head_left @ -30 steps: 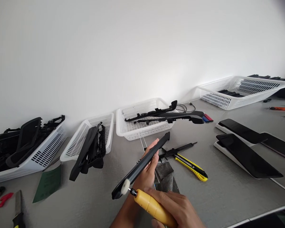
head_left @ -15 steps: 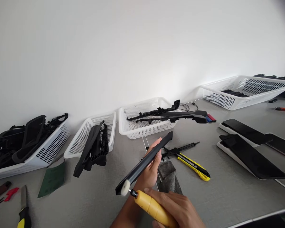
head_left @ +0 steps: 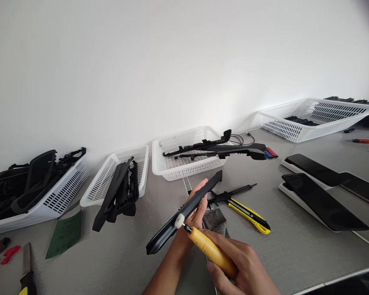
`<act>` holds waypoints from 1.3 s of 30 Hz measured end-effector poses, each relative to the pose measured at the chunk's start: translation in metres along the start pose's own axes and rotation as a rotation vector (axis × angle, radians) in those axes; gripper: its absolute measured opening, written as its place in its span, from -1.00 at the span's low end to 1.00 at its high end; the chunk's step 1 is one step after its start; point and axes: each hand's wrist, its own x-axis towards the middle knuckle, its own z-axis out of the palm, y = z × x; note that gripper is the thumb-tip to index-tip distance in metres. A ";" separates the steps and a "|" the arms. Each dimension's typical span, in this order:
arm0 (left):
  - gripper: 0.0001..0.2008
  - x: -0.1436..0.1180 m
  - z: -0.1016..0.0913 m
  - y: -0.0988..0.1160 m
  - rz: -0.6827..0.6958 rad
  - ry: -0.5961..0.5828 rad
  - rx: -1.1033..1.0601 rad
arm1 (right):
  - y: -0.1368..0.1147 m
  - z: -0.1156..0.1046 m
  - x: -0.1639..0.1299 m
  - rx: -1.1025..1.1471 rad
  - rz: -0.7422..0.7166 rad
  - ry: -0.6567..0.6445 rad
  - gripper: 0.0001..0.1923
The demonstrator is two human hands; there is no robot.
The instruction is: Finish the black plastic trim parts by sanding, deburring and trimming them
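My left hand (head_left: 199, 209) is closed around a long black plastic trim piece (head_left: 187, 211), which slants from lower left to upper right above the table. In my right hand (head_left: 242, 262) is a yellow-handled rotary tool (head_left: 213, 250) with a round white polishing tip (head_left: 179, 221). That tip appears to touch the trim piece's face, left of my left fingers. Beyond my hands lie a black caliper (head_left: 230, 194) and a yellow utility knife (head_left: 249, 215). A dark grey cloth (head_left: 215, 219) is partly hidden behind my right hand and the tool.
White baskets (head_left: 184, 174) with black plastic parts line the wall. At left are a green sheet (head_left: 64, 235), a file (head_left: 27, 262) and a red-handled tool (head_left: 10, 255). Several black-topped white pieces (head_left: 322, 200) lie at right, with an orange tool (head_left: 365, 141) beyond.
My right hand has moved the tool's white tip up and to the right along the trim piece, away from its lower end. My left hand keeps its hold.
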 end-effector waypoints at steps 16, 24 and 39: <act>-0.57 -0.003 -0.004 0.005 -0.020 -0.049 0.062 | 0.027 -0.024 0.001 -0.124 0.136 0.071 -0.49; -0.56 -0.004 -0.005 0.013 -0.032 -0.059 0.137 | 0.045 -0.036 0.007 -0.196 0.198 0.139 -0.51; -0.56 -0.005 -0.005 0.011 -0.021 -0.105 0.023 | 0.066 -0.058 0.013 -0.278 0.411 0.268 -0.47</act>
